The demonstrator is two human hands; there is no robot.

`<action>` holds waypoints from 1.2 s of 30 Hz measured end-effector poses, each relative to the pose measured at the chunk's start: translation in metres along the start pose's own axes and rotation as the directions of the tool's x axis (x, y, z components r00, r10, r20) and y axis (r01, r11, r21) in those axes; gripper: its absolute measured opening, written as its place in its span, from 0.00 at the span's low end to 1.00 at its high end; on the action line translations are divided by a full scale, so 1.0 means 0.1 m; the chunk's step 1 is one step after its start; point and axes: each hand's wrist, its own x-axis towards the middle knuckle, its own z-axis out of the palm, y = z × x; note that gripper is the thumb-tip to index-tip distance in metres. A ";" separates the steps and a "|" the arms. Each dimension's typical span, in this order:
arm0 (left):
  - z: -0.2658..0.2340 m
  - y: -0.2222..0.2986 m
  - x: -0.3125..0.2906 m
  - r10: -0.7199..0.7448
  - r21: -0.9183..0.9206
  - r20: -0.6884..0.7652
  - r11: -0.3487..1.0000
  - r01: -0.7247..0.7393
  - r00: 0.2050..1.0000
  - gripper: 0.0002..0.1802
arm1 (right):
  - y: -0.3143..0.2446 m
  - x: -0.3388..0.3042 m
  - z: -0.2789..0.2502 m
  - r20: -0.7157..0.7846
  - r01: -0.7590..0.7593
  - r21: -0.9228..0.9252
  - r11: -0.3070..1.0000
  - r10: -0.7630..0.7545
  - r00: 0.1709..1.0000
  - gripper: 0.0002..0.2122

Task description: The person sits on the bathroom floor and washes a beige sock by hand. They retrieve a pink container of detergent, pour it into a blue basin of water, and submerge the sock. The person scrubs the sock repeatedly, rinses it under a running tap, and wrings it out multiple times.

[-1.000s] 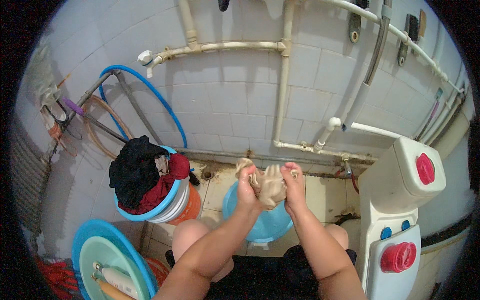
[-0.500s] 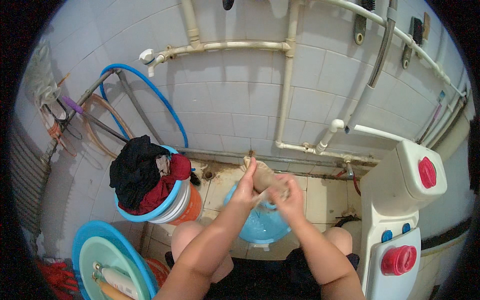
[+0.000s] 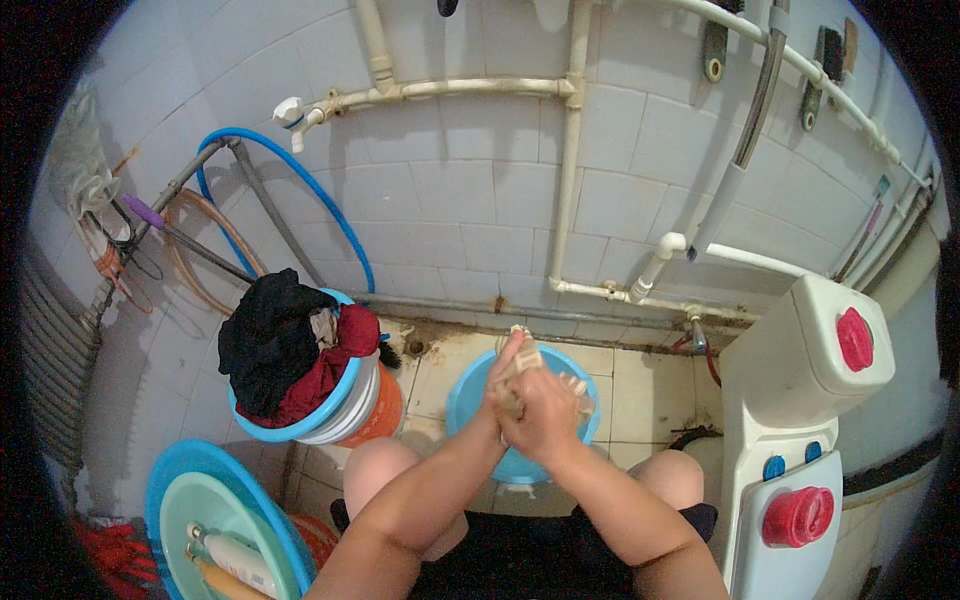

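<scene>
Both hands are pressed together around a crumpled beige cloth [image 3: 528, 354], perhaps a small garment. My left hand [image 3: 501, 385] has its thumb pointing away from me along the cloth. Closed in a fist over the bundle, my right hand [image 3: 545, 418] sits against the left one. Bits of fabric poke out beyond the fingers at the far end and on the right side. Just below the hands is a light blue basin [image 3: 465, 400] on the floor between my knees. What lies in the basin is mostly hidden by my hands.
On the left, black and dark red clothes [image 3: 268, 345] pile in a blue basin atop a bucket [image 3: 375, 410]. Nearer stand nested basins [image 3: 165, 500] with bottles inside. To the right are white jugs with red caps [image 3: 800, 360]. Pipes [image 3: 470, 90] and a tap [image 3: 292, 115] line the tiled wall.
My right hand has swung inward and closed over the cloth beside the left hand. The cloth, stretched between the hands before, is now bunched up. More of the basin shows.
</scene>
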 end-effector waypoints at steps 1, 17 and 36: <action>0.05 -0.03 0.00 0.015 -0.055 0.041 0.998 -0.013 0.999 0.21 | 0.08 0.02 0.04 -0.016 -0.112 -0.003 0.994 0.111 0.994 0.12; 0.82 0.47 -0.14 0.280 0.328 -0.105 0.916 -0.232 0.954 0.25 | 0.60 0.19 -0.48 0.649 -0.674 0.731 -0.101 0.408 0.642 0.23; 0.69 0.54 -0.17 0.353 0.653 0.000 0.708 -0.268 0.936 0.12 | 0.59 0.27 -0.46 0.235 -0.355 0.927 0.123 0.547 0.803 0.08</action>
